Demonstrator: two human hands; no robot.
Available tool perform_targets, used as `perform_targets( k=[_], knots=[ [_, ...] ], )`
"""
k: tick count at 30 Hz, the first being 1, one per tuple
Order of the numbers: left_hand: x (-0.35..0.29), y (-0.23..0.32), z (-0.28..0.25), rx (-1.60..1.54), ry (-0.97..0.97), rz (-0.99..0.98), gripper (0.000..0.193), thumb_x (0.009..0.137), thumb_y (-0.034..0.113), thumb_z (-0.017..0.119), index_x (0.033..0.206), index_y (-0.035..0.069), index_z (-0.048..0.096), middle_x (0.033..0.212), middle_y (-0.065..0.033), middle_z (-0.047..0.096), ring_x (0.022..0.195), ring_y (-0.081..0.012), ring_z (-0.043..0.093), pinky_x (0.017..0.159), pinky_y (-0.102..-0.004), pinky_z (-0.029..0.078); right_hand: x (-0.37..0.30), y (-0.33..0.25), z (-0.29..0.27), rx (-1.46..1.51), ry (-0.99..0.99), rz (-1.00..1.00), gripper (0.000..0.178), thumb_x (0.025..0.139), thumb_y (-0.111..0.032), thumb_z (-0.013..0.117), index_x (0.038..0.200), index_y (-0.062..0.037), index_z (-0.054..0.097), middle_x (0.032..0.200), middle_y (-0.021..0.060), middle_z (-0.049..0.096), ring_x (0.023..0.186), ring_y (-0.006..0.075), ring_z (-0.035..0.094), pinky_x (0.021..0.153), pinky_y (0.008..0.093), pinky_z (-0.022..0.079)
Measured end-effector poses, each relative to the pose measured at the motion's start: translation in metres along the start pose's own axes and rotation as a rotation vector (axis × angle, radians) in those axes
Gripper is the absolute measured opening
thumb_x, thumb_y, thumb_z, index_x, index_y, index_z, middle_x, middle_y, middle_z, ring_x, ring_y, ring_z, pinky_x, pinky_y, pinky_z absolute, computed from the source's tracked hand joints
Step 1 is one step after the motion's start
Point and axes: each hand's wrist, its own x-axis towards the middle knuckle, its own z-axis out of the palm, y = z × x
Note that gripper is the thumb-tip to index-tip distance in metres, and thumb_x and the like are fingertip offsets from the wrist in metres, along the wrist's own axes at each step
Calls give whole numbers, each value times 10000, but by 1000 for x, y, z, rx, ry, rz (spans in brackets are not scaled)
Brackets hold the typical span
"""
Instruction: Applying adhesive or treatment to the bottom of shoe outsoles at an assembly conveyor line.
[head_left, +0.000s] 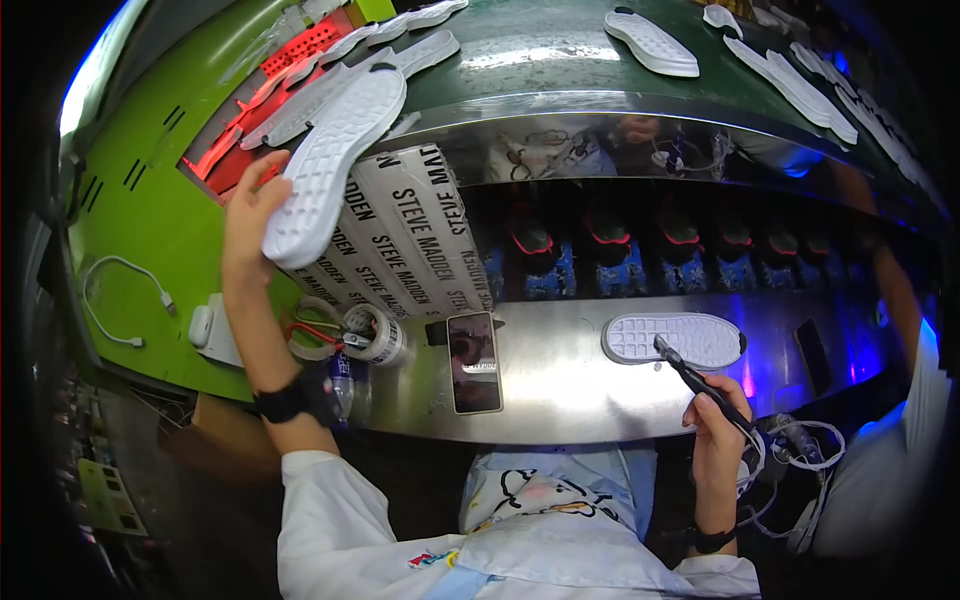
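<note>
My left hand (252, 215), raised at the left, grips a white shoe sole (335, 160) by its edge, its studded, grid-patterned face showing. In my right hand (714, 420) is a black pen-shaped tool (703, 385) with a narrow metal tip. That tip reaches over a second white sole (680, 340), which lies flat on the metal bench; whether it touches the sole I cannot tell. The second sole's gridded face is up, and a small black patch marks its right end.
A phone (474, 363) lies on the steel bench (550, 400). Left of it are tape rolls (375, 335) and a printed box (405, 215). More soles (652, 43) rest on the green conveyor (500, 65). Dark shoes (610, 240) line the shelf below. A coiled cable (810, 445) hangs at right.
</note>
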Motion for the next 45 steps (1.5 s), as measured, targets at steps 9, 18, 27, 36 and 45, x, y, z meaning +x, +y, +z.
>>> perform_targets(
  k=[9, 18, 27, 36, 45],
  knots=[
    [-176, -148, 169, -1597, -817, -713, 908, 634, 312, 577, 1384, -76, 247, 1319, -336, 395, 1126, -555, 450, 945, -562, 417, -31, 12, 32, -50, -378, 37, 153, 751, 34, 613, 903, 42, 620, 977, 188, 648, 741, 184, 630, 677, 286, 508],
    [-260, -176, 265, -1424, -682, -886, 559, 967, 403, 303, 1387, 35, 319, 1293, -251, 473, 1152, -428, 496, 946, -541, 430, -39, 41, 47, -829, -472, -531, 180, 705, 27, 688, 881, 4, 658, 950, 178, 670, 877, 264, 678, 781, 324, 524],
    [-242, -181, 258, -1778, -684, -972, 579, 948, 456, 308, 1350, 46, 379, 1239, -193, 517, 1074, -341, 562, 862, -485, 506, -39, 49, 54, -625, -564, -231, 207, 740, -1, 671, 946, -24, 664, 968, 140, 672, 847, 253, 674, 774, 308, 520],
    [-203, -173, 253, -1535, -1071, -845, 531, 962, 361, 334, 1353, 3, 372, 1259, -197, 519, 1101, -313, 558, 875, -440, 507, -25, 33, 46, -545, -731, -61, 181, 736, -22, 673, 917, -15, 688, 943, 106, 688, 869, 202, 661, 779, 291, 503],
    [-184, -170, 276, -729, -1565, -1219, 356, 930, 156, 476, 1223, -36, 541, 1129, -95, 622, 940, -107, 608, 810, -242, 500, -16, 19, 36, -851, -1081, -312, 185, 742, -74, 645, 916, -92, 708, 938, 104, 685, 787, 265, 651, 704, 307, 523]
  ],
)
